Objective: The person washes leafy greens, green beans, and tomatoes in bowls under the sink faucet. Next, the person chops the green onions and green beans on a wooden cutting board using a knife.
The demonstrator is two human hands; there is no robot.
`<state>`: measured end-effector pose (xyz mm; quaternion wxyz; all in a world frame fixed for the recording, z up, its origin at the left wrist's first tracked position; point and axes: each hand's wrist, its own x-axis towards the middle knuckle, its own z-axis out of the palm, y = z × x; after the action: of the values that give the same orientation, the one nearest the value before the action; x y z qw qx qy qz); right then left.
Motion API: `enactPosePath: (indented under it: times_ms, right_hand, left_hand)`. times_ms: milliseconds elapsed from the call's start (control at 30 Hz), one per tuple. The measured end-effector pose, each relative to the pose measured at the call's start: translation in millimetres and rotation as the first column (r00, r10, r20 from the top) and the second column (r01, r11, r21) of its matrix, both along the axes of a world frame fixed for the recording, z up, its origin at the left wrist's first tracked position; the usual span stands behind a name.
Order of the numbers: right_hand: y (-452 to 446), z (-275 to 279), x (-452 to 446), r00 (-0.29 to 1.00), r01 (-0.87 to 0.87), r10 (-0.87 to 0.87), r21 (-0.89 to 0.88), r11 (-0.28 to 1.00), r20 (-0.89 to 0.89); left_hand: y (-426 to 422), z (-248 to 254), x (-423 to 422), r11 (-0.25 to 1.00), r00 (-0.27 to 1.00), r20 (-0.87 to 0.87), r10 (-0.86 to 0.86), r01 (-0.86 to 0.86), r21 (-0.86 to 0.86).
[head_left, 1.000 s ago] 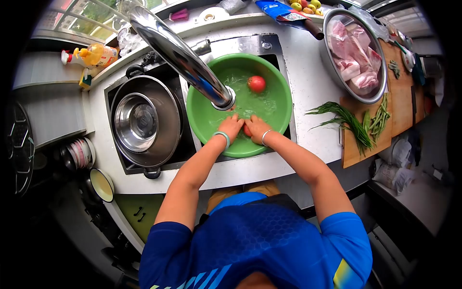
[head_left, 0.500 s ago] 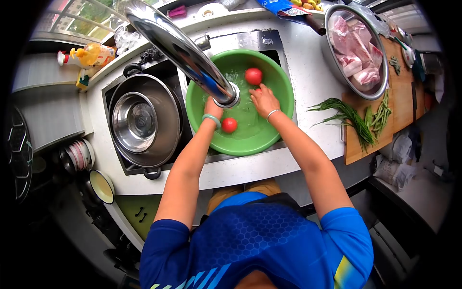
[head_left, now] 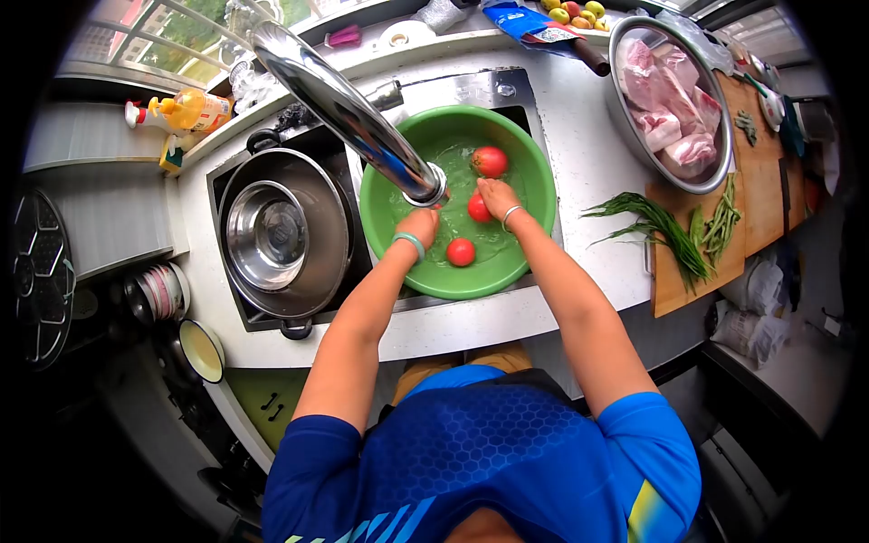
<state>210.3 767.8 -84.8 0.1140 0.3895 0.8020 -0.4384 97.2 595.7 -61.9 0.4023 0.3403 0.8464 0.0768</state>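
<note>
A green basin (head_left: pixel 534 258) holds water and several red tomatoes. My right hand (head_left: pixel 499 195) is closed on a tomato (head_left: pixel 478 209) at the water, its fingers over the fruit's upper side. Behind that hand floats another tomato (head_left: pixel 490 162). Nearer to me, a third tomato (head_left: pixel 461 252) lies in the water between my wrists. My left hand (head_left: pixel 420 224) is in the basin just below the faucet's spout (head_left: pixel 424 184), fingers curled. A small reddish patch shows by its fingertips, but the faucet hides what it may hold.
The chrome faucet (head_left: pixel 339 104) arches over the basin. Left of it, a metal bowl (head_left: pixel 268 237) sits inside a large pot (head_left: pixel 330 258). On the right stand a steel bowl (head_left: pixel 618 118) of raw meat and a cutting board (head_left: pixel 672 294) with green vegetables (head_left: pixel 661 226).
My right hand has drawn nearer and closed on a tomato. My left hand has shifted right and slightly nearer under the spout. The near tomato has drifted right.
</note>
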Motion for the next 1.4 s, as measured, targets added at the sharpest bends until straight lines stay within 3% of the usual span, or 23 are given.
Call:
enactPosePath:
  times_ms: [33, 133, 167, 233, 300, 367, 433, 467, 500, 533, 600, 633, 700, 833, 900, 933, 967, 1000, 1033, 1100, 1167, 1267, 1400]
  right_hand:
    - [9, 1, 5, 0.995, -0.036, 0.038, 0.022, 0.999, -0.096]
    - [9, 16, 25, 0.990, -0.115, 0.125, 0.125, 0.985, -0.072]
    - [1, 25, 34, 0.969, -0.193, 0.216, 0.177, 0.965, -0.123]
    - [-24, 34, 49, 0.861, -0.508, 0.500, 0.221, 0.833, 0.096]
    - [-41, 19, 48, 0.803, -0.594, 0.569, 0.146, 0.792, 0.178]
    - [-41, 35, 32, 0.851, -0.520, 0.495, 0.152, 0.841, 0.172]
    - [-37, 33, 25, 0.891, -0.447, 0.424, 0.149, 0.882, 0.163]
    - [-30, 22, 21, 0.976, -0.207, 0.202, 0.056, 0.977, 0.082]
    - [-26, 25, 18, 0.999, 0.045, -0.043, -0.055, 0.998, 0.025]
    - [-22, 43, 13, 0.955, 0.291, -0.258, -0.308, 0.906, 0.145]
    - [-8, 11, 21, 0.978, 0.211, -0.203, -0.270, 0.939, 0.055]
    - [-4, 0, 23, 0.990, 0.124, -0.135, -0.222, 0.967, -0.036]
    - [-5, -10, 26, 0.988, 0.149, -0.155, -0.201, 0.968, -0.013]
    - [-8, -5, 28, 0.981, 0.130, -0.131, -0.013, 0.991, -0.142]
    - [-11, 2, 33, 0.978, 0.097, -0.074, 0.107, 0.990, -0.196]
    - [-16, 6, 40, 0.970, -0.067, 0.154, 0.404, 0.912, -0.186]
    - [-22, 10, 46, 0.925, -0.207, 0.364, 0.660, 0.722, -0.108]
    - [-30, 10, 49, 0.926, -0.206, 0.363, 0.662, 0.720, -0.107]
    - [-39, 7, 50, 0.919, -0.315, 0.394, 0.607, 0.729, 0.004]
    - [-58, 14, 40, 0.898, -0.412, 0.426, 0.545, 0.730, 0.108]
    - [-77, 38, 23, 0.906, -0.413, 0.382, 0.173, 0.894, 0.183]
    - [-80, 28, 19, 0.928, -0.352, 0.324, 0.152, 0.923, 0.183]
    - [-39, 40, 30, 0.933, -0.335, 0.300, 0.171, 0.927, 0.200]
  left_hand:
    - [-4, -7, 0, 1.000, 1.000, 0.002, 0.000, 0.000, 0.003]
    - [-13, 1, 9, 0.953, 0.967, -0.182, -0.179, 0.216, 0.213]
    - [-13, 19, 20, 0.953, 0.967, -0.184, -0.178, 0.216, 0.214]
    - [-7, 48, 46, 0.880, 0.893, -0.110, -0.437, 0.450, 0.153]
    - [-3, 36, 69, 0.891, 0.895, -0.089, -0.437, 0.444, 0.092]
    - [1, 23, 72, 0.901, 0.899, -0.077, -0.430, 0.433, 0.028]
    - [5, 13, 67, 0.957, 0.954, 0.072, -0.290, 0.289, 0.015]
    - [5, 8, 63, 0.990, 0.985, 0.115, -0.127, 0.120, 0.069]
    - [7, 9, 57, 0.990, 0.985, 0.114, -0.130, 0.122, 0.069]
    - [8, 10, 51, 0.991, 0.949, 0.309, 0.065, -0.097, 0.087]
    - [6, 11, 38, 0.862, 0.656, 0.643, 0.394, -0.507, -0.011]
    - [2, 9, 34, 0.861, 0.656, 0.642, 0.397, -0.509, -0.013]
    - [-2, 4, 28, 0.663, 0.268, 0.868, 0.418, -0.743, -0.090]
    - [-3, -4, 20, 0.597, 0.140, 0.862, 0.488, -0.774, -0.212]
    - [-9, -26, 8, 0.568, 0.184, 0.827, 0.531, -0.802, -0.186]
    - [-14, -36, -2, 0.750, 0.723, 0.541, 0.430, -0.620, 0.232]
    - [-18, -46, 2, 0.792, 0.812, 0.401, 0.423, -0.547, 0.272]
    - [-16, -29, 7, 0.834, 0.879, 0.242, 0.411, -0.470, 0.289]
    - [-13, -10, 12, 0.872, 0.916, 0.078, 0.394, -0.399, 0.284]
    - [-6, 20, 26, 0.985, 0.959, -0.281, 0.043, 0.005, 0.170]
    - [-6, 10, 43, 0.974, 0.928, -0.308, -0.211, 0.224, 0.010]
    - [-2, 19, 39, 0.992, 0.976, -0.176, -0.128, 0.125, -0.030]
    - [-15, 24, 19, 0.943, 0.908, -0.255, -0.331, 0.331, -0.047]
